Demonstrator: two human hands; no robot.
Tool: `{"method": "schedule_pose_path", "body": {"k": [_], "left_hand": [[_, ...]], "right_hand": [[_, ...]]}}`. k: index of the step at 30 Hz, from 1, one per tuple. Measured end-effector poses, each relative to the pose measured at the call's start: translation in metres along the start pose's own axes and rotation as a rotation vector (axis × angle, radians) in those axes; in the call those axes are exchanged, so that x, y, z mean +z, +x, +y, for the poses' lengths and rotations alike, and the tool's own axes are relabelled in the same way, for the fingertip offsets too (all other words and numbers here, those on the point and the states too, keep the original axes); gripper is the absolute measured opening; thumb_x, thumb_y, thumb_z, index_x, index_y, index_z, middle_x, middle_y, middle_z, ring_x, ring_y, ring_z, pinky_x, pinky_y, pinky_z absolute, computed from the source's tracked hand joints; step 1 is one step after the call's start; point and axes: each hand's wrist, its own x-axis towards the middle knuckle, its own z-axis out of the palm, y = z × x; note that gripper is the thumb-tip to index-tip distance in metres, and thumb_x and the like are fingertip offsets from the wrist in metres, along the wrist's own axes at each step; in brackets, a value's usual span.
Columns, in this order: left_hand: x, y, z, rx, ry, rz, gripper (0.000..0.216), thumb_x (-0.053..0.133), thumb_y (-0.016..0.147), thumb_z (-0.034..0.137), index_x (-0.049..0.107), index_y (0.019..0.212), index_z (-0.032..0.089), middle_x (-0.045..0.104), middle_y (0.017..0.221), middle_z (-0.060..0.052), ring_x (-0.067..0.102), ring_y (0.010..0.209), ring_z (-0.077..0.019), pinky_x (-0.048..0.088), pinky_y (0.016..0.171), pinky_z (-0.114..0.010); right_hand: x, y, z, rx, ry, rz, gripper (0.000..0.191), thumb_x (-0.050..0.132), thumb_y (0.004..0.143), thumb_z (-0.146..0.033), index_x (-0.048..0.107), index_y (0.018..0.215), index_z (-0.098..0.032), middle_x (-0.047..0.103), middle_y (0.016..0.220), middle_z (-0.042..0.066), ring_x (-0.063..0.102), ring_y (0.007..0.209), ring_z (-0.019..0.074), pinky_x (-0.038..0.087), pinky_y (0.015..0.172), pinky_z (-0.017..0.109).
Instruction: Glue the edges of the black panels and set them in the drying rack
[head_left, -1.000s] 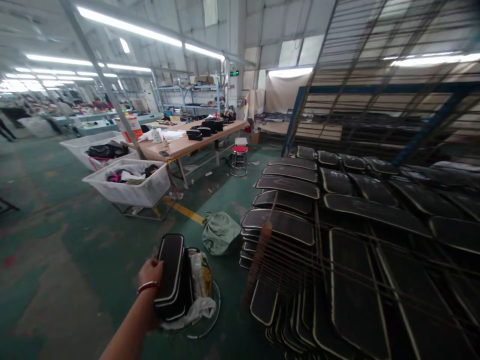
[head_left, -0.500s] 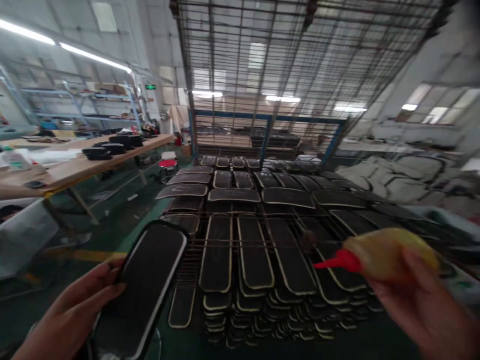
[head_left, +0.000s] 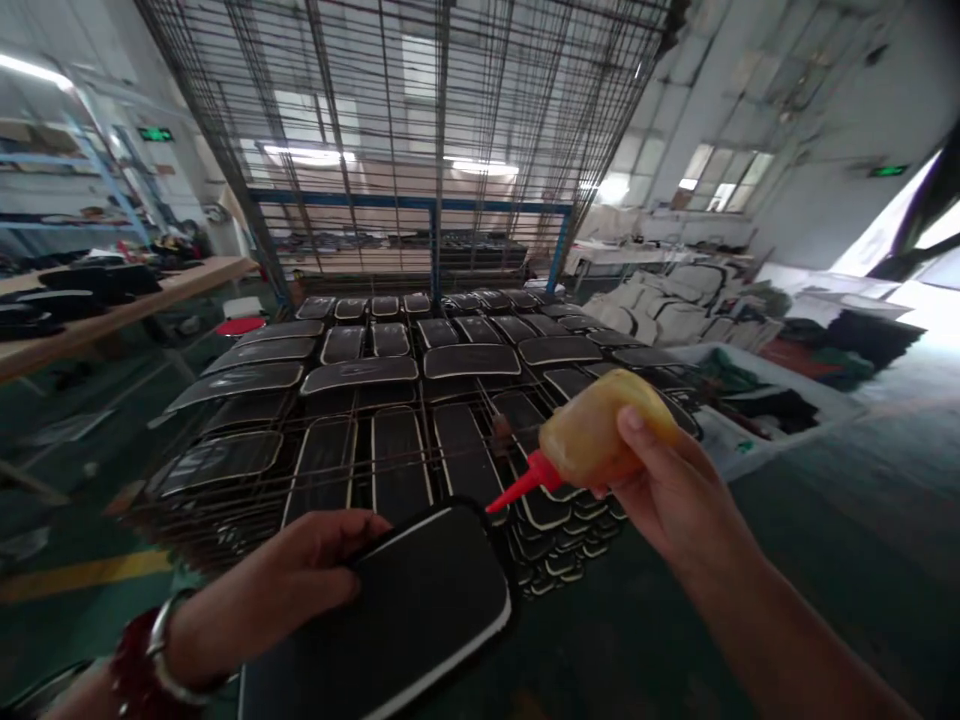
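My left hand [head_left: 300, 565] grips the left edge of a black rounded panel [head_left: 420, 610], thumb on top and fingers underneath. A pale line runs along the panel's rim. My right hand [head_left: 667, 470] is wrapped around a yellowish squeeze bottle [head_left: 600, 425] with a red pointed nozzle [head_left: 525, 483]. The bottle is tilted, and its nozzle tip sits at the panel's upper right corner; whether it touches I cannot tell. Behind both hands, similar black panels [head_left: 397, 455] with pale edges lie in rows on a wire rack [head_left: 225, 515].
A raised wire grid [head_left: 390, 110] leans above the rack's far side. To the left are a wooden table [head_left: 135, 315] with black pieces and a red stool [head_left: 241, 326]. On the right stand a white bin [head_left: 832, 415] with dark cloth and a heap of pale pieces [head_left: 667, 300].
The view has turned to the right. My left hand has brought the panel toward the middle and tilted it, and the bottle's nozzle has come over to the panel's corner.
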Motion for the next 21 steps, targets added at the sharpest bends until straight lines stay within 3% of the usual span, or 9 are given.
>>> {"method": "schedule_pose_path", "body": {"k": [5, 21], "left_hand": [[0.0032, 0.0042, 0.0100, 0.004, 0.105, -0.128, 0.033, 0.064, 0.077, 0.019, 0.075, 0.108, 0.023, 0.079, 0.109, -0.002, 0.073, 0.100, -0.0263, 0.056, 0.086, -0.034], [0.0010, 0.0028, 0.0093, 0.005, 0.132, -0.109, 0.033, 0.064, 0.076, 0.018, 0.076, 0.106, 0.025, 0.080, 0.107, -0.002, 0.074, 0.098, -0.0243, 0.055, 0.081, -0.028]], "right_hand": [[-0.0052, -0.0016, -0.0041, 0.002, 0.002, -0.116, 0.027, 0.089, 0.082, -0.040, 0.075, 0.096, -0.021, 0.063, 0.078, 0.002, 0.061, 0.057, 0.0161, 0.054, 0.038, 0.018], [0.0005, -0.0023, -0.0004, -0.006, -0.064, -0.177, 0.031, 0.086, 0.085, -0.039, 0.072, 0.107, -0.021, 0.066, 0.084, 0.004, 0.062, 0.059, 0.0183, 0.054, 0.037, 0.021]]}}
